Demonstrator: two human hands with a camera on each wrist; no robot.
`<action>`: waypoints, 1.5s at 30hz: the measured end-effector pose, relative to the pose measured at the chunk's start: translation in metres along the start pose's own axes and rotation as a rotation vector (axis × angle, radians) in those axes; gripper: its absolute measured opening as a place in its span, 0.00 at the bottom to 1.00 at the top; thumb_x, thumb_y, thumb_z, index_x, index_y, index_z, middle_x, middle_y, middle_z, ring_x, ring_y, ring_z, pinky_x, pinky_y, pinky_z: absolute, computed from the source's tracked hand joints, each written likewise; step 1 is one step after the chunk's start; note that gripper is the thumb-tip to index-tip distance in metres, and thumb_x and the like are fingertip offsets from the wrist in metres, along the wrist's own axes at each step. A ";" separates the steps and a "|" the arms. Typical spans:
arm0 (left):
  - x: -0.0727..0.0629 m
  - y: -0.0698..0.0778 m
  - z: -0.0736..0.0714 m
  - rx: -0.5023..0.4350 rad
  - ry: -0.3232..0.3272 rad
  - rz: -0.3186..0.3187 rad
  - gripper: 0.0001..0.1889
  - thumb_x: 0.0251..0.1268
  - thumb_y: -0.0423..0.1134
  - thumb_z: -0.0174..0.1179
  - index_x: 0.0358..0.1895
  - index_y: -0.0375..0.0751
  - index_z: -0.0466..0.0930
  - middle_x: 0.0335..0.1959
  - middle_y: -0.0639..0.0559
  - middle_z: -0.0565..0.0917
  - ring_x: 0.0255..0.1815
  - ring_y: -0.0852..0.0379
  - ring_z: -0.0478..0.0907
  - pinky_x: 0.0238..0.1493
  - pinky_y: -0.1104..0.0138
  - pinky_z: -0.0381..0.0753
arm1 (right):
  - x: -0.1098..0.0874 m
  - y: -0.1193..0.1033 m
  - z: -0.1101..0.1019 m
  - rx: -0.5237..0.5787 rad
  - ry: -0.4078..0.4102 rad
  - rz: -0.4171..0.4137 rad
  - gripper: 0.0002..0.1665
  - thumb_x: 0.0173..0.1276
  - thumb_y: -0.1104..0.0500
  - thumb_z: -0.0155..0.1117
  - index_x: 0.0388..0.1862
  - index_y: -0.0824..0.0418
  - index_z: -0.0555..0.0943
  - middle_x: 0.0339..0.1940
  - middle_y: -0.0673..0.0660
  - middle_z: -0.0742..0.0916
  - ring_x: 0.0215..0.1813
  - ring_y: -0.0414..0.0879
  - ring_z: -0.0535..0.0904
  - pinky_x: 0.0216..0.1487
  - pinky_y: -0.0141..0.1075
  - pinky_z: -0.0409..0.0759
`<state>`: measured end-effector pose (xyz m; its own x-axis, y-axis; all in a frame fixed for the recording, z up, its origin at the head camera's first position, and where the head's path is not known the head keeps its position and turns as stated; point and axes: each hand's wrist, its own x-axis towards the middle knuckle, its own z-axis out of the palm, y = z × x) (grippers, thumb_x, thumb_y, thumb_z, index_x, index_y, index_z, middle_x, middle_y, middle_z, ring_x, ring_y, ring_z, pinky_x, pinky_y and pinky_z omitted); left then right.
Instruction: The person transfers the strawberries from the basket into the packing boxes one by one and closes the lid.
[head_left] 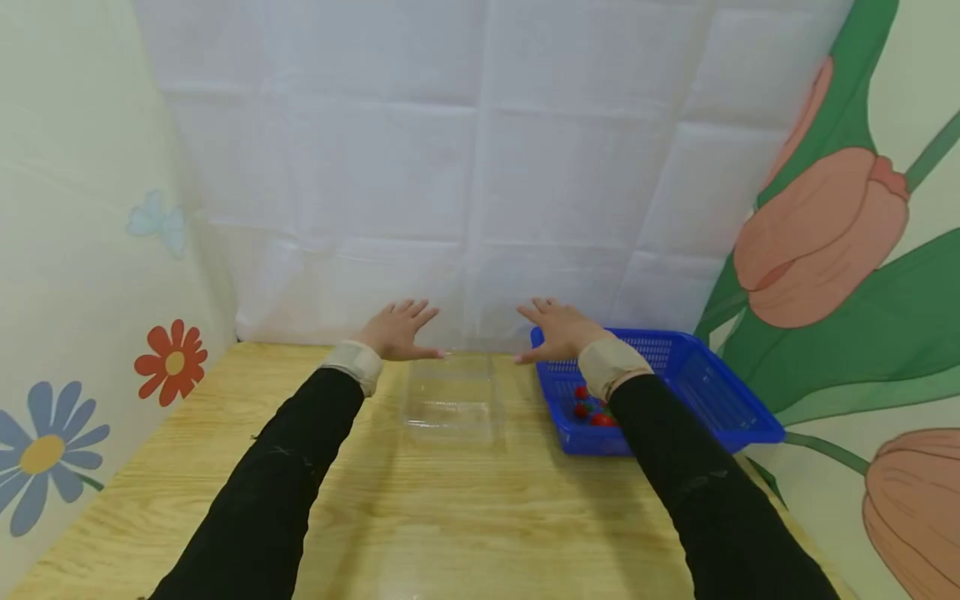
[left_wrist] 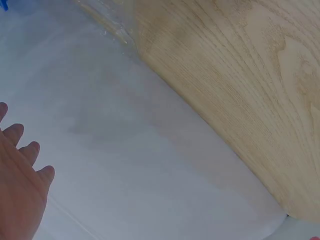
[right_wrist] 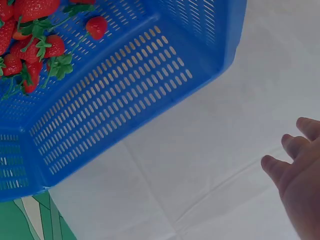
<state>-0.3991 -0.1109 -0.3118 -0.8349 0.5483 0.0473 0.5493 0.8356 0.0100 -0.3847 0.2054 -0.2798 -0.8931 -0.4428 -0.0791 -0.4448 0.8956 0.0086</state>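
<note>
Both hands are raised in the head view with fingers spread and nothing held. The left hand (head_left: 399, 330) is up at the left of a clear plastic box (head_left: 450, 404) on the wooden table. Above the box's right side and the basket's left edge is the right hand (head_left: 561, 329). The blue perforated basket (head_left: 723, 392) holds several red strawberries (head_left: 602, 419) with green leaves; the right forearm hides part of it. In the right wrist view, strawberries (right_wrist: 37, 47) lie heaped in the basket (right_wrist: 112, 100), apart from the right hand's fingers (right_wrist: 275, 167).
A white cloth (head_left: 375, 167) hangs behind the table (head_left: 450, 533). Flower-patterned cloth stands at the left (head_left: 67, 250) and right (head_left: 840, 333). The basket's right end reaches the table's right edge.
</note>
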 end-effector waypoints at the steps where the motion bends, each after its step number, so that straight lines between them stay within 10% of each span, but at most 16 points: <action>1: 0.000 0.000 -0.001 -0.002 0.000 -0.003 0.48 0.70 0.67 0.53 0.82 0.40 0.50 0.82 0.36 0.51 0.81 0.36 0.47 0.79 0.41 0.47 | -0.002 0.003 -0.001 0.012 0.000 0.003 0.61 0.65 0.29 0.64 0.84 0.54 0.48 0.83 0.68 0.50 0.82 0.67 0.42 0.79 0.65 0.45; 21: -0.052 -0.025 0.010 -0.352 0.039 -0.142 0.33 0.78 0.52 0.54 0.71 0.25 0.67 0.66 0.28 0.75 0.65 0.33 0.74 0.66 0.43 0.74 | -0.067 0.050 -0.008 0.128 -0.023 0.046 0.48 0.70 0.39 0.67 0.76 0.69 0.65 0.73 0.72 0.72 0.73 0.70 0.66 0.70 0.64 0.66; 45: -0.089 -0.008 0.087 -0.892 -0.032 -0.344 0.26 0.76 0.43 0.59 0.61 0.20 0.72 0.43 0.34 0.84 0.35 0.48 0.86 0.33 0.61 0.89 | -0.114 0.077 0.061 0.349 -0.129 0.103 0.21 0.68 0.59 0.71 0.55 0.70 0.82 0.47 0.61 0.88 0.50 0.56 0.84 0.51 0.52 0.84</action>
<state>-0.3323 -0.1633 -0.4034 -0.9487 0.2892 -0.1278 0.0858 0.6243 0.7764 -0.3132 0.3269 -0.3310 -0.9061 -0.3609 -0.2208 -0.2839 0.9056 -0.3150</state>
